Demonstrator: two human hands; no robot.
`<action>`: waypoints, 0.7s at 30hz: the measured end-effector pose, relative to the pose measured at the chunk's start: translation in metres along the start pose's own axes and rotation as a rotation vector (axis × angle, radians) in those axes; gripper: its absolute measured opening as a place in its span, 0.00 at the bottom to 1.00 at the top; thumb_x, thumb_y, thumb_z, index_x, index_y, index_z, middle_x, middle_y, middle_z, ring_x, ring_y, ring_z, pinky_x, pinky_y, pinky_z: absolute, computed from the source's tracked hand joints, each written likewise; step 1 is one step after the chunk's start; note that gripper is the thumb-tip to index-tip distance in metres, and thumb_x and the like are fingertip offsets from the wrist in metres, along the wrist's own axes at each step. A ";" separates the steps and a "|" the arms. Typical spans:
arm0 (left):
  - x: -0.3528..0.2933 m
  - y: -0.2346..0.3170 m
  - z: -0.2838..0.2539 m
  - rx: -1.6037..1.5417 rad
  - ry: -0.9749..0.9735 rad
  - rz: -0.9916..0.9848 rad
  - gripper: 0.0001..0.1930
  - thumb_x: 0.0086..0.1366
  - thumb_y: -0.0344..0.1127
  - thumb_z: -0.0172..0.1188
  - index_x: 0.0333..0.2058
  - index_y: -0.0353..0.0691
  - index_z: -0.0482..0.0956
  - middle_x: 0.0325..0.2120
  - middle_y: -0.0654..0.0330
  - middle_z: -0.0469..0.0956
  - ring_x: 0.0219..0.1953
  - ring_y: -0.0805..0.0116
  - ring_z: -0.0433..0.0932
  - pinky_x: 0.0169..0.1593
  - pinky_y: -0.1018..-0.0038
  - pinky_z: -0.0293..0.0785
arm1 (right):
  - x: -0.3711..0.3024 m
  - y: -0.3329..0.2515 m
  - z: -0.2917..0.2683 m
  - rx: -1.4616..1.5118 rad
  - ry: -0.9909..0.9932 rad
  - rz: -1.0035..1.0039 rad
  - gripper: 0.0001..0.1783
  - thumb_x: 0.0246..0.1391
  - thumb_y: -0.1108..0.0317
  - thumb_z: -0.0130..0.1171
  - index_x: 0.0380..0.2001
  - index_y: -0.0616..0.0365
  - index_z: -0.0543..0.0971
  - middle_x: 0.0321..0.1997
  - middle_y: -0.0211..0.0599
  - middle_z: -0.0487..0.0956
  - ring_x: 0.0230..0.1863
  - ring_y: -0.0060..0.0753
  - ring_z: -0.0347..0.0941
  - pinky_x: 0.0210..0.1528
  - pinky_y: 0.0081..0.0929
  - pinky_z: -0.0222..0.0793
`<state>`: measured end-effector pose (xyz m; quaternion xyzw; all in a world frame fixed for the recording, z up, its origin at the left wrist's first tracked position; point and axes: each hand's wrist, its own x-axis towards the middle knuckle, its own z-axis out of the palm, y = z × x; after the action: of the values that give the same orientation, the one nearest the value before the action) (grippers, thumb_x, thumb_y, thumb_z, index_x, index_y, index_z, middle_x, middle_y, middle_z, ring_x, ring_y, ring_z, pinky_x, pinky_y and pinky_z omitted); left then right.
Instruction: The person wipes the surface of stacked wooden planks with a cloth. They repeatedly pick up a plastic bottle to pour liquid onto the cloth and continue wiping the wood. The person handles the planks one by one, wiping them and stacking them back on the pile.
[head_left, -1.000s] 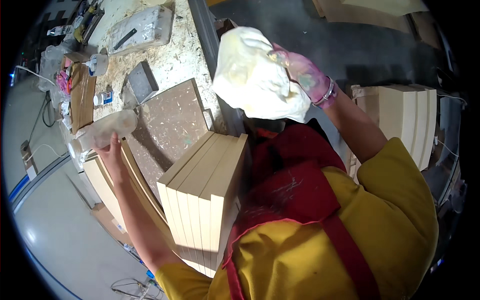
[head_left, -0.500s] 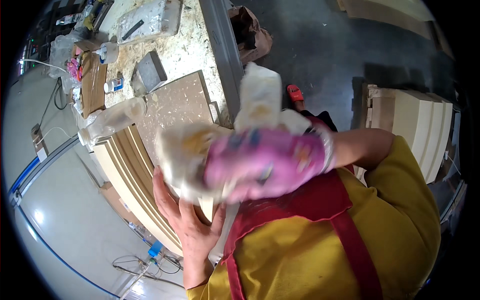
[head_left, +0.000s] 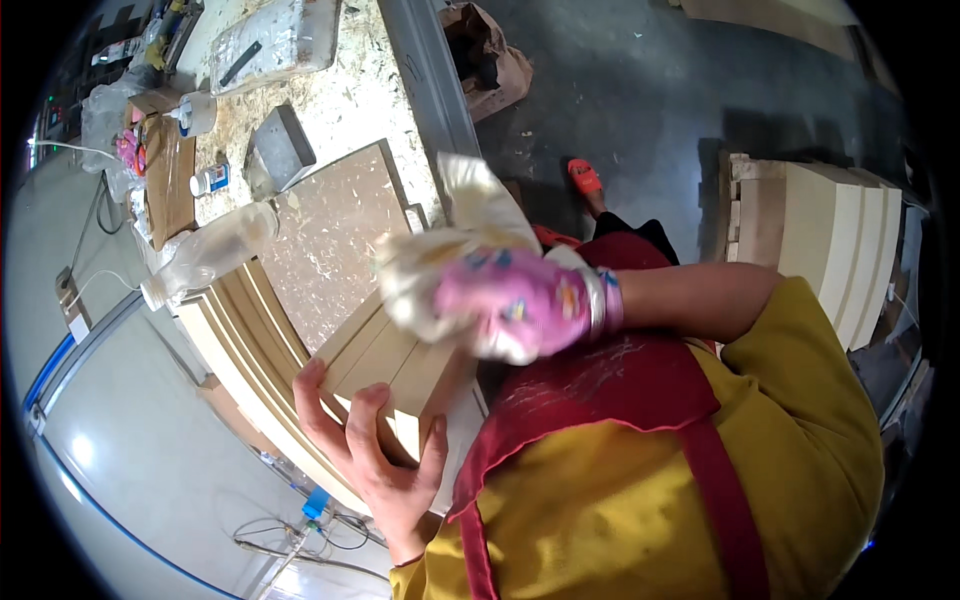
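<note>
My bare left hand [head_left: 385, 465] grips the near end of a stack of pale wooden boards [head_left: 385, 360]. Its fingers curl over the end and side, and the thumb presses the right face. My right hand [head_left: 525, 305], in a pink patterned glove, is closed on a whitish cloth [head_left: 412, 280] with yellowish stains. The cloth is bunched and blurred by motion, with a loose flap [head_left: 485, 195] standing up beyond the glove. It covers the far part of the stack, and I cannot tell whether it touches the wood.
Curved wooden panels [head_left: 245, 350] stand left of the boards. On the worktable [head_left: 370, 95] are a brown board [head_left: 330, 240], a clear plastic bottle [head_left: 215, 250], a grey metal block [head_left: 282, 148] and a small white bottle [head_left: 210, 180]. More boards [head_left: 820, 240] are stacked at right; a paper bag [head_left: 495, 65] stands beyond.
The cloth and gloved right hand have moved away from the near end of the boards, uncovering their tops. My left hand keeps its hold there. The view has shifted slightly.
</note>
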<state>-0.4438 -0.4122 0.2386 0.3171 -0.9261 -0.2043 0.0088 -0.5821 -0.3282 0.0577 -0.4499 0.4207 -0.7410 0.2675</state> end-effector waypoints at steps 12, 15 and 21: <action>0.000 0.004 0.001 0.035 -0.001 -0.034 0.26 0.39 0.35 0.67 0.41 0.45 0.71 0.61 0.45 0.54 0.63 0.41 0.54 0.60 0.51 0.55 | -0.043 0.053 -0.021 -0.324 -0.085 0.018 0.25 0.50 0.68 0.60 0.51 0.61 0.69 0.48 0.45 0.75 0.43 0.41 0.76 0.41 0.24 0.74; 0.002 0.002 -0.002 0.041 -0.012 0.018 0.28 0.42 0.38 0.69 0.44 0.42 0.69 0.63 0.49 0.53 0.62 0.52 0.57 0.60 0.63 0.57 | -0.108 0.090 -0.042 -0.262 -0.320 0.519 0.13 0.55 0.66 0.51 0.43 0.61 0.70 0.35 0.40 0.75 0.37 0.35 0.75 0.38 0.24 0.72; -0.001 -0.001 0.002 0.004 0.009 0.016 0.26 0.44 0.39 0.67 0.43 0.42 0.69 0.62 0.47 0.54 0.62 0.52 0.56 0.59 0.62 0.57 | -0.030 0.037 -0.068 0.074 0.095 0.536 0.19 0.58 0.59 0.53 0.45 0.64 0.74 0.39 0.41 0.78 0.44 0.34 0.76 0.48 0.27 0.71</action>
<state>-0.4429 -0.4121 0.2364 0.3103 -0.9290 -0.2012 0.0139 -0.6284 -0.2972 -0.0038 -0.2771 0.5095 -0.6788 0.4504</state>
